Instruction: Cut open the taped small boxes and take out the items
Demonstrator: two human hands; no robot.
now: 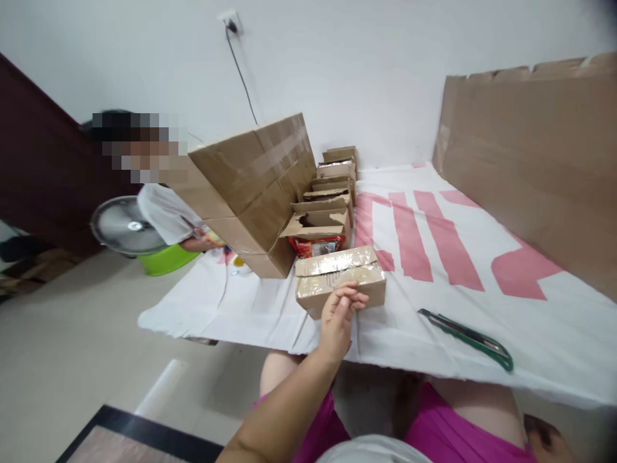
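Note:
My left hand (341, 316) is at the front side of a small brown cardboard box (308, 290), which has shiny clear tape along its top. Its fingers are curled in with the thumb against them; whatever may be between them is hidden. Low at the right edge, beside my thigh, a blurred part of my right hand (549, 444) shows, its fingers not readable. A utility knife (465, 335) with a green and black handle lies on the white cloth to the right of the box. Behind the box sits a red packet (315, 247).
Several opened cartons (322, 218) stand in a row towards the wall. Stacked taped boxes (250, 186) rise to their left, with a person (161, 209) beyond. A large cardboard panel (525, 154) stands at the right of the cloth-covered table (544, 334).

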